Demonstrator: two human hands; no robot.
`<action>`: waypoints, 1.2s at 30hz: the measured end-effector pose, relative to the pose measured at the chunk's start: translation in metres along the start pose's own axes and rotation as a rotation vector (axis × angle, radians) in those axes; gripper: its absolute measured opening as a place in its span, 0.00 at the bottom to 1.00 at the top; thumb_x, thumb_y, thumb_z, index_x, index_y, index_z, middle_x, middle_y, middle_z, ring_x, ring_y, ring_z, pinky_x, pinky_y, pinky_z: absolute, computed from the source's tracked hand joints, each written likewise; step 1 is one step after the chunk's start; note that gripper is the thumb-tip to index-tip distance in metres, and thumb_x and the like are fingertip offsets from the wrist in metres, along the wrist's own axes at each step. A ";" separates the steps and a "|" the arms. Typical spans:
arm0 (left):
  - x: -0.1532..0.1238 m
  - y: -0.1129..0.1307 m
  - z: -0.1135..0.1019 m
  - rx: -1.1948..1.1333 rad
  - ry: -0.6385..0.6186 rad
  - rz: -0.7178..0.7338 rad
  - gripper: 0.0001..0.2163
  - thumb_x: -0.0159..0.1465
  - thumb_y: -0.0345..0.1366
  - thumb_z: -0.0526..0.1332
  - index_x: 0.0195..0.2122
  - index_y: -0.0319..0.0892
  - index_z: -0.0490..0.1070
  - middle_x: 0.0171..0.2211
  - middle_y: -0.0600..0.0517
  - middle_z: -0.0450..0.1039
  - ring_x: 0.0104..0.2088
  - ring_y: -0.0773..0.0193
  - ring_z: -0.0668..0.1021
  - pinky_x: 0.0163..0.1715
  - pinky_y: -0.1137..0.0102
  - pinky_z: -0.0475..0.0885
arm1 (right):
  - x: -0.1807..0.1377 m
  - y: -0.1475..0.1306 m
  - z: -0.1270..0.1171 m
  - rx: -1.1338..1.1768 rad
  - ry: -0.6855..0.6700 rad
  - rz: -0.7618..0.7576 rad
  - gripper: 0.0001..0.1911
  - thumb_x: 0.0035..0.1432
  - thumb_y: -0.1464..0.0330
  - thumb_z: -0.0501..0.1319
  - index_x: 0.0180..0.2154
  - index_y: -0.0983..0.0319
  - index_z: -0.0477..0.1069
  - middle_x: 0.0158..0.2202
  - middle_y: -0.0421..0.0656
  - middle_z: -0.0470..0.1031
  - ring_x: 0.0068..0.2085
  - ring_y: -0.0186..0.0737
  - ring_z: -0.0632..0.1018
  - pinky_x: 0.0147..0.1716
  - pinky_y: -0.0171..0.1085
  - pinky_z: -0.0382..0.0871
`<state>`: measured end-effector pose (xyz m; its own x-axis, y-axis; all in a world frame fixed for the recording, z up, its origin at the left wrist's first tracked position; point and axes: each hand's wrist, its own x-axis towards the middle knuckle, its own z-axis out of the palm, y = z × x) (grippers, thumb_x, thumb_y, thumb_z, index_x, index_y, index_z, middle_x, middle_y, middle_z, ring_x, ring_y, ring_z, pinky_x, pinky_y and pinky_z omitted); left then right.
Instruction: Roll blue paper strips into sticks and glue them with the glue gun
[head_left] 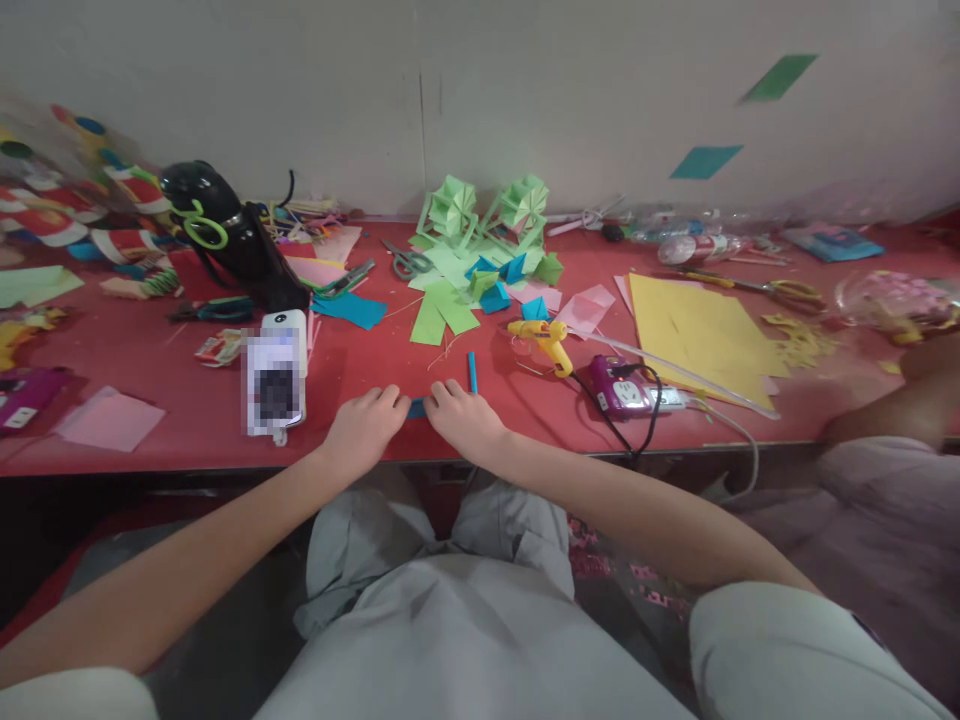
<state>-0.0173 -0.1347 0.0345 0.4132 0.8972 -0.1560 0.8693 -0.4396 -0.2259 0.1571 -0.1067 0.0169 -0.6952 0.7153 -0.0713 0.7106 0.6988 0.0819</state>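
Near the front edge of the red table, my left hand (366, 425) and my right hand (466, 420) are side by side, fingers bent and closed over a narrow piece of blue paper (415, 408). Only its short middle part shows between them; both ends are hidden under my fingers. Just beyond my right hand lies a thin blue paper stick (472, 372). Folded blue paper pieces (495, 297) and light green paper strips (442, 312) lie farther back, below two pleated green paper ornaments (454, 207).
A yellow glue gun (551, 345) lies right of centre, its cord running to a purple power strip (619, 390). Yellow paper sheets (690, 330) are beyond it. On the left are a phone (294, 345), a black boot-shaped object (240, 240) and pliers (217, 309). Another person's arm (889, 415) rests at right.
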 end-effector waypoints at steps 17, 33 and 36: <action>-0.022 0.022 0.040 -0.220 0.268 -0.058 0.22 0.71 0.36 0.50 0.61 0.27 0.67 0.65 0.31 0.62 0.66 0.42 0.65 0.65 0.51 0.63 | -0.014 -0.014 0.026 0.027 0.183 0.043 0.24 0.67 0.78 0.48 0.61 0.77 0.66 0.64 0.63 0.66 0.65 0.53 0.67 0.63 0.46 0.66; -0.034 0.037 0.065 -0.299 0.326 -0.082 0.28 0.72 0.42 0.50 0.67 0.25 0.58 0.70 0.30 0.52 0.70 0.38 0.58 0.66 0.45 0.60 | -0.025 -0.030 0.030 0.185 0.155 0.163 0.29 0.65 0.77 0.51 0.66 0.77 0.60 0.69 0.64 0.57 0.69 0.59 0.61 0.67 0.53 0.59; -0.036 0.040 0.065 -0.289 0.320 -0.087 0.29 0.72 0.43 0.50 0.67 0.25 0.58 0.70 0.31 0.51 0.70 0.38 0.58 0.66 0.44 0.59 | -0.028 -0.031 0.029 0.187 0.159 0.159 0.29 0.65 0.76 0.52 0.66 0.77 0.60 0.69 0.65 0.57 0.69 0.58 0.61 0.67 0.52 0.59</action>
<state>-0.0151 -0.1867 -0.0310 0.3583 0.9185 0.1674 0.9261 -0.3724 0.0607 0.1572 -0.1481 -0.0130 -0.5715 0.8161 0.0857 0.8091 0.5779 -0.1066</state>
